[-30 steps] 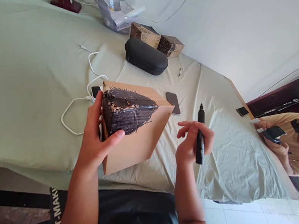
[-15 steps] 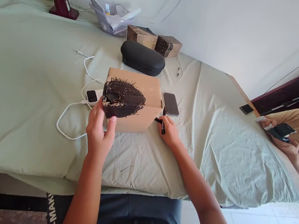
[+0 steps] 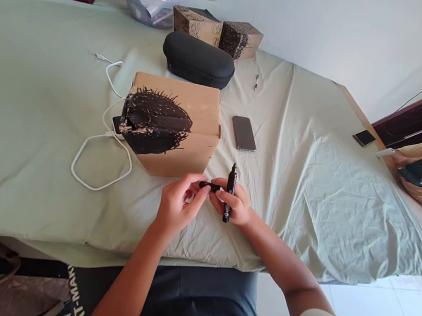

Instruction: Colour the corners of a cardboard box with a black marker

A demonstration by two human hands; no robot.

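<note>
In front of the cardboard box (image 3: 196, 150), my left hand (image 3: 179, 201) pinches a small black marker cap (image 3: 209, 186) between thumb and fingers. My right hand (image 3: 241, 207) is closed on a black marker (image 3: 228, 199), tip pointing away from me, and its fingertips also touch the cap's right end. The box has a dense black scribbled patch (image 3: 156, 121) around its left edge, where the cardboard looks torn or dented. Neither hand touches the box.
A phone (image 3: 244, 133) lies right of the box, a white cable (image 3: 76, 156) left of it. Behind stand a black case (image 3: 198, 60), two scribbled boxes (image 3: 197, 25) and a plastic basket (image 3: 139, 6). At the far right, another person's hands hold a dark object (image 3: 421, 172).
My left hand has left the box's left side and moved right to the cap. My right hand has come nearer with the marker. The view has shifted slightly.
</note>
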